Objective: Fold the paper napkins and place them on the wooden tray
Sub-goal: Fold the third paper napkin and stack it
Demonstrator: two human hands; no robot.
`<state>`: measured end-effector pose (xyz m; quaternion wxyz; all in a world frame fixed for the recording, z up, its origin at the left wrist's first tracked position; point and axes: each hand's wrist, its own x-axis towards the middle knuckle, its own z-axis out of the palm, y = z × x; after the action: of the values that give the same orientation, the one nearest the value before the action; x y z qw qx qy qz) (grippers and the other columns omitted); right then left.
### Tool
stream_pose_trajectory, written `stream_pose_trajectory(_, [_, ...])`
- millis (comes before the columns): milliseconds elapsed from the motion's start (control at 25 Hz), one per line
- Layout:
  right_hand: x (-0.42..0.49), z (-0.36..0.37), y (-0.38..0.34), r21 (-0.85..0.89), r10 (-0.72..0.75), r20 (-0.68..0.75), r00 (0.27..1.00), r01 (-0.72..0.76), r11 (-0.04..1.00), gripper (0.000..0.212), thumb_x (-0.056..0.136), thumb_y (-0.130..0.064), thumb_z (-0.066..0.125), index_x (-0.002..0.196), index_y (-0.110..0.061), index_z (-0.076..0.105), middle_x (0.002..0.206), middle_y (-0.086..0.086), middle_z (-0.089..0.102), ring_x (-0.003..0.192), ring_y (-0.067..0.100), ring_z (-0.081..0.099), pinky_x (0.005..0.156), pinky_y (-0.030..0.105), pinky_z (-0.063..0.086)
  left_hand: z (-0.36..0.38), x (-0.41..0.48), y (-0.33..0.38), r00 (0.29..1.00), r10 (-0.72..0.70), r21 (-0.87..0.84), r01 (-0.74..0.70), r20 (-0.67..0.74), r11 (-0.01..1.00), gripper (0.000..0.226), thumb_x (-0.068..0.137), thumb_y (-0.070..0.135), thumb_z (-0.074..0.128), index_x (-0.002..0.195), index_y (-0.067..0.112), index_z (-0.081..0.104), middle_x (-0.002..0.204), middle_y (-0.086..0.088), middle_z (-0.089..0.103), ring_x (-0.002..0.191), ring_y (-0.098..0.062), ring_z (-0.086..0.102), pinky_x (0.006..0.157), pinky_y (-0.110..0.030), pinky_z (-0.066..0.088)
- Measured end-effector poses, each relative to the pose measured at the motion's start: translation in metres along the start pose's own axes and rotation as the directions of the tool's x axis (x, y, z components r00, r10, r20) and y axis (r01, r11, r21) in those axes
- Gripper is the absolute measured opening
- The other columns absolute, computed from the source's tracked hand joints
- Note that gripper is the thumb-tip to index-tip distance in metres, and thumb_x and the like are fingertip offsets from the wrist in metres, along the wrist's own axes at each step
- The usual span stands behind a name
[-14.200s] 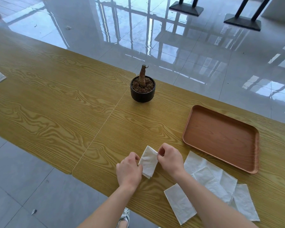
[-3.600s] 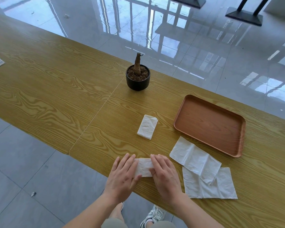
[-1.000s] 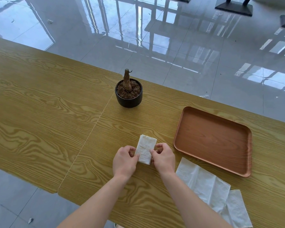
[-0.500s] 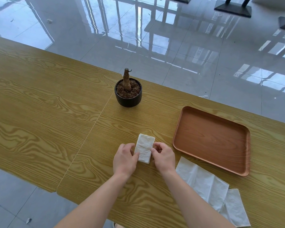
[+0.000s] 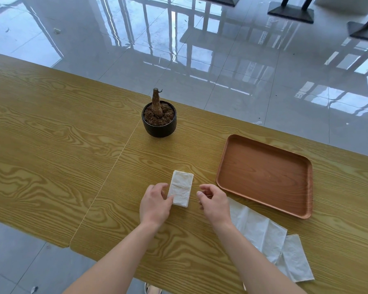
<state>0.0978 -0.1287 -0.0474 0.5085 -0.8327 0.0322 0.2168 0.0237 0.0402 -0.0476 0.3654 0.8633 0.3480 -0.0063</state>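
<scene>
Released since half a second ago by the right hand (image 5: 214, 203), now drawn aside with fingers loosely curled and empty, the folded napkin stack (image 5: 181, 188) is steadied between both hands by the left hand (image 5: 155, 203), seemingly squared for the wooden tray (image 5: 263, 175) beyond the right hand.

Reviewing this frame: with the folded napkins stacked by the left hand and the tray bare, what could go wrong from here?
1. The folded napkin stack is touched only by the left hand; the right hand is off it, so a one-sided lift may let it spring open or split.
2. The wooden tray holds nothing yet.
3. The unfolded napkins lie under the right forearm, which may drag them.
</scene>
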Motion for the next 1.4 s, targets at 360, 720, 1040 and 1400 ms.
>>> stream_pose_trajectory(360, [-0.066,-0.1,0.051,-0.13,-0.076,-0.119,0.99,0.06,0.99,0.008,0.094,-0.02,0.071,0.097,-0.027,0.074,0.078,-0.009,0.073,0.074,0.007,0.069,0.072,0.032,0.06,0.01,-0.053,0.005,0.988,0.154,0.036,-0.155,0.021,0.987,0.026,0.084,0.018,0.075,0.109,0.023,0.071,0.092,0.008,0.059,0.074,-0.008,0.06,0.065,-0.028,0.051])
stream_pose_trajectory(720, [-0.11,-0.178,0.111,-0.58,-0.218,-0.088,0.972,0.127,0.805,0.02,0.085,-0.022,0.078,0.104,-0.018,0.074,0.096,-0.006,0.068,0.087,0.012,0.064,0.071,0.03,0.055,0.084,-0.097,0.067,0.772,0.505,0.304,-0.623,0.386,0.72,0.041,0.086,0.025,0.069,0.126,0.027,0.06,0.114,0.004,0.057,0.101,-0.018,0.055,0.079,-0.034,0.053])
stream_pose_trajectory(1040, [-0.113,-0.187,0.132,-0.668,-0.354,0.069,0.933,0.307,0.678,0.009,0.085,-0.02,0.078,0.088,-0.018,0.07,0.092,-0.008,0.061,0.086,0.013,0.059,0.063,0.03,0.055,0.09,-0.081,0.067,0.527,0.696,0.447,-0.835,0.488,0.32,0.017,0.077,0.005,0.073,0.07,0.016,0.063,0.079,-0.001,0.061,0.068,-0.02,0.054,0.053,-0.032,0.045])
stream_pose_trajectory(1400, [-0.107,-0.193,0.111,-0.303,-0.261,-0.129,0.957,0.213,0.929,0.018,0.085,-0.01,0.073,0.076,-0.025,0.07,0.104,-0.015,0.073,0.102,0.002,0.063,0.083,0.023,0.05,0.073,-0.09,0.066,0.717,0.668,-0.008,-0.681,0.2,0.733,0.008,0.086,0.016,0.07,0.084,0.021,0.065,0.11,0.008,0.072,0.115,-0.014,0.062,0.085,-0.039,0.05])
